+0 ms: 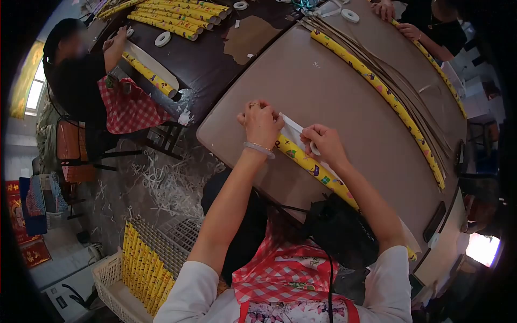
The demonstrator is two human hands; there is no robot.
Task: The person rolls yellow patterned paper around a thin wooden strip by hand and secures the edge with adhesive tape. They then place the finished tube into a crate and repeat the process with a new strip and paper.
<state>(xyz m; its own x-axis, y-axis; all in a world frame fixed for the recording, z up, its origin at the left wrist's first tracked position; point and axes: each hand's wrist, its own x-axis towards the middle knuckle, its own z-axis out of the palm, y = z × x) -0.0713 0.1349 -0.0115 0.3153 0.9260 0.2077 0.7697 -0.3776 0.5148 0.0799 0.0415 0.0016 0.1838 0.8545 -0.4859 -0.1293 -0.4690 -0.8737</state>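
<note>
While a co-worker's hand (116, 43) rests on another yellow roll (149, 74) at the dark table (215, 64) far left of the grip, the left hand (262, 123) presses fingers-down on the upper end of a yellow patterned roll (315, 169), closed over it. Just right of that hand, a white paper sheet (292, 129) sticks out from the roll. Beside it, the right hand (325, 144) pinches the sheet's edge against the roll. Both hands sit on the brown table (334, 91). Beyond the grip, to the right, lies a long yellow roll (377, 86) on thin strips (409, 102).
</note>
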